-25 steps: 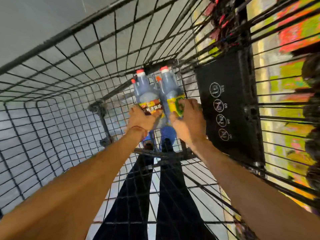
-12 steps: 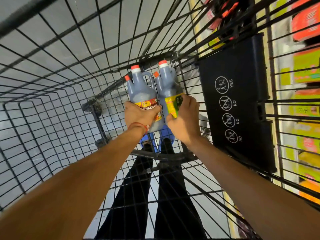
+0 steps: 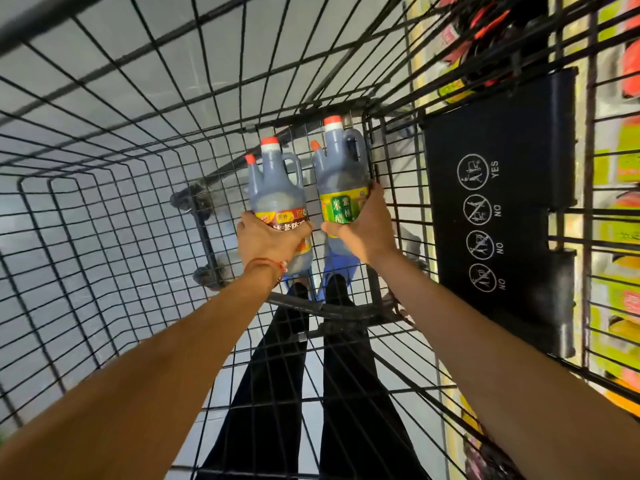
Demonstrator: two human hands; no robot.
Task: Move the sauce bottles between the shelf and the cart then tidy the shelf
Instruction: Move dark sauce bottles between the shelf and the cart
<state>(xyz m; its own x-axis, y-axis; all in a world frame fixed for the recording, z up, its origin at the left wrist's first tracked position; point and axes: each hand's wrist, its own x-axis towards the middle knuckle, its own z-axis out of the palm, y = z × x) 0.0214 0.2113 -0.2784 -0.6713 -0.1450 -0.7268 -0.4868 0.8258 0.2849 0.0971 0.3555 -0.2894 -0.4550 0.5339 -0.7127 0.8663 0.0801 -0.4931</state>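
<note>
Within the last second the two dark plastic sauce bottles, red-labelled (image 3: 278, 202) in the closed left hand (image 3: 268, 239) and green-labelled (image 3: 341, 183) in the closed right hand (image 3: 363, 225), parted slightly inside the black wire cart (image 3: 114, 188), likely being set down.

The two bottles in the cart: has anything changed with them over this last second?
Yes. The bottles were pressed side by side; now they have drawn apart, with a gap between the red-label bottle and the green-label bottle, which sits closer to the black flap. The left hand and right hand kept their grips, and both bottles stayed inside the cart.
</note>
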